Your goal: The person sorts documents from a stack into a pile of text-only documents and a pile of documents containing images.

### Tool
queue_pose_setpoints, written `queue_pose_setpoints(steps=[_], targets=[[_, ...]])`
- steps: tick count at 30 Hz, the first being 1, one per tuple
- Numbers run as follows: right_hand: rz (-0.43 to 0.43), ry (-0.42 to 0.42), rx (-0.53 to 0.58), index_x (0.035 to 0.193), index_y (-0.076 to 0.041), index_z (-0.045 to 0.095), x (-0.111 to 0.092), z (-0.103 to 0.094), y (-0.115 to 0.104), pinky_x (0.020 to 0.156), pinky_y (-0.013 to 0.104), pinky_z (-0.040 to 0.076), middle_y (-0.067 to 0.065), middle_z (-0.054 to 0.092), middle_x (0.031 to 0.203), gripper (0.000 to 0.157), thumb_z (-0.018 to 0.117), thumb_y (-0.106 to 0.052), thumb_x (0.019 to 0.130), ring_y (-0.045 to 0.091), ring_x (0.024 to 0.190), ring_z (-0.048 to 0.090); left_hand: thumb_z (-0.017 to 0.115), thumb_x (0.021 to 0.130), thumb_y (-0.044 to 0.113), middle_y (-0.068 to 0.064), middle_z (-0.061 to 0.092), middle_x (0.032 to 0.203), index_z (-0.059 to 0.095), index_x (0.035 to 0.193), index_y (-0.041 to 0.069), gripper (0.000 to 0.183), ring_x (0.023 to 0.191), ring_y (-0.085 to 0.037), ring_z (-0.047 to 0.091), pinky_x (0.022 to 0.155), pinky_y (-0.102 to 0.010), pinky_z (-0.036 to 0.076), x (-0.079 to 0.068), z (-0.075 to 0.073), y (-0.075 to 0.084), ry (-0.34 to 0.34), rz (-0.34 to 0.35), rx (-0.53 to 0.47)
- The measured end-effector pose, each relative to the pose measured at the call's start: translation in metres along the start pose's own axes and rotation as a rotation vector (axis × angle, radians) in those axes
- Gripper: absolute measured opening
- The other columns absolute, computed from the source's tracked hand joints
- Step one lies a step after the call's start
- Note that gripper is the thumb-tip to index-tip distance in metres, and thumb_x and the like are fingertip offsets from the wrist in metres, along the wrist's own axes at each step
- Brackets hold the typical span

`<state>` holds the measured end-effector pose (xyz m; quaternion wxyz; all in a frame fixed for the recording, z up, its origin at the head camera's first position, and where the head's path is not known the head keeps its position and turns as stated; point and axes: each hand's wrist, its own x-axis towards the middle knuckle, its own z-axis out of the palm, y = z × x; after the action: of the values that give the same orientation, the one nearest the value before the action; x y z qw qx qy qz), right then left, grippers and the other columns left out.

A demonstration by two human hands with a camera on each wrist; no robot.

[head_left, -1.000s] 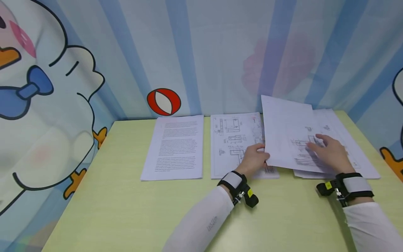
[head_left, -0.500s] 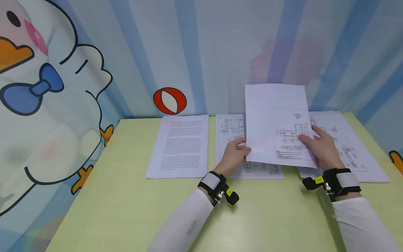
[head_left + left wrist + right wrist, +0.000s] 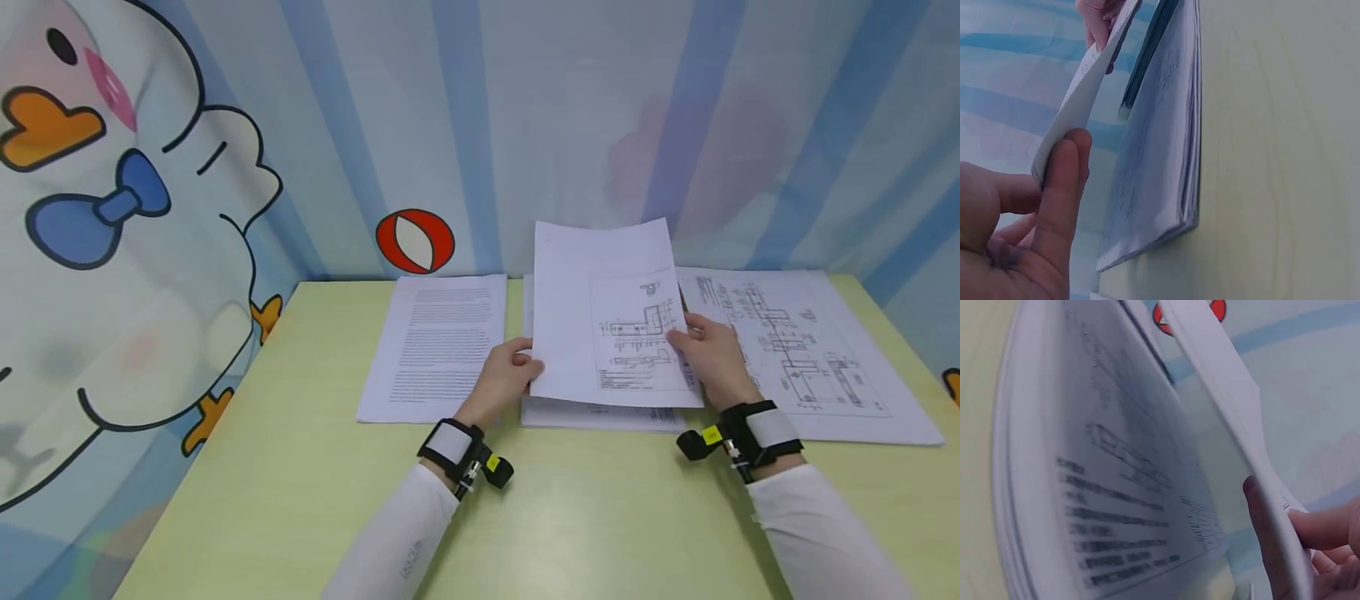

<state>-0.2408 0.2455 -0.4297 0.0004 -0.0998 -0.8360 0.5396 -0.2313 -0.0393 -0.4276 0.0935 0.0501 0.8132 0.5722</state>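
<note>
Left grip [image 3: 498, 379] and right grip [image 3: 715, 357] each pinching a side of technical drawing [image 3: 573, 321]; looks like transfer step. Next probably: lower, square onto drawing stack [image 3: 600, 417] below grips.

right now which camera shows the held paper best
The head view: the held paper faces it, its drawing visible. The left wrist view shows it steeply slanted, pinched by the left hand; the right wrist view, a narrow strip pinched by the right hand.
</note>
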Motion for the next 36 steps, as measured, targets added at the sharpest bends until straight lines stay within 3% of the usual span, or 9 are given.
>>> queue_pose_setpoints(steps=[4,9,15,19,26,32,36], targets=[[0.0,-0.023,-0.066,0.147,0.002,0.036,0.003,0.009,0.003,0.059,0.016,0.049,0.023,0.058,0.123,0.052,0.048,-0.022,0.103,0.03,0.098,0.061,0.061,0.093,0.007,-0.005,0.06,0.084,0.05,0.137,-0.003,0.046,0.058,-0.013,0.055,0.052,-0.023,0.044,-0.003,-0.008,-0.006,-0.001,-0.004,0.076],[0.002,-0.048,-0.143,0.142,0.007,0.041,0.005,0.016,0.01,0.057,0.018,0.049,0.025,0.06,0.117,0.05,0.053,-0.018,0.1,0.028,0.091,0.063,0.061,0.092,0.005,-0.006,0.063,0.084,0.053,0.134,-0.004,0.044,0.056,-0.016,0.06,0.051,-0.022,0.046,-0.004,-0.011,-0.011,-0.009,-0.043,0.134],[-0.078,-0.041,-0.262,0.137,0.011,0.045,0.004,0.017,0.009,0.053,0.02,0.047,0.027,0.061,0.107,0.048,0.058,-0.011,0.096,0.029,0.082,0.064,0.06,0.092,0.002,-0.007,0.064,0.085,0.053,0.134,-0.004,0.043,0.055,-0.014,0.062,0.054,-0.025,0.055,-0.005,-0.01,-0.013,-0.014,-0.075,0.184],[-0.133,-0.025,-0.353,0.134,0.014,0.048,0.004,0.017,0.004,0.055,0.027,0.048,0.026,0.061,0.099,0.048,0.061,-0.008,0.093,0.03,0.077,0.063,0.06,0.091,0.003,-0.005,0.067,0.081,0.052,0.135,-0.005,0.045,0.051,-0.014,0.062,0.055,-0.024,0.054,-0.007,-0.011,-0.012,-0.031,-0.063,0.259],[-0.117,-0.057,-0.462,0.131,0.014,0.051,0.003,0.015,0.001,0.059,0.034,0.05,0.026,0.063,0.099,0.047,0.063,-0.01,0.092,0.03,0.078,0.063,0.063,0.09,0.005,-0.003,0.067,0.067,0.054,0.133,-0.004,0.045,0.049,-0.012,0.061,0.056,-0.023,0.049,-0.006,-0.013,-0.009,-0.058,-0.046,0.372],[-0.188,-0.071,-0.552,0.111,0.012,0.065,0.0,0.01,0.0,0.05,0.03,0.041,0.019,0.065,0.082,0.031,0.067,-0.011,0.089,0.025,0.065,0.059,0.065,0.087,0.003,0.0,0.067,0.066,0.059,0.128,-0.005,0.042,0.049,-0.009,0.062,0.065,-0.026,0.055,-0.005,-0.012,-0.01,-0.035,-0.05,0.434],[-0.19,-0.087,-0.569,0.103,0.01,0.067,-0.001,0.008,0.0,0.049,0.029,0.038,0.015,0.064,0.076,0.025,0.067,-0.011,0.09,0.024,0.063,0.057,0.066,0.087,0.003,0.0,0.065,0.062,0.064,0.121,-0.004,0.036,0.048,-0.01,0.062,0.055,-0.021,0.051,-0.005,-0.012,-0.01,-0.04,-0.049,0.426]])
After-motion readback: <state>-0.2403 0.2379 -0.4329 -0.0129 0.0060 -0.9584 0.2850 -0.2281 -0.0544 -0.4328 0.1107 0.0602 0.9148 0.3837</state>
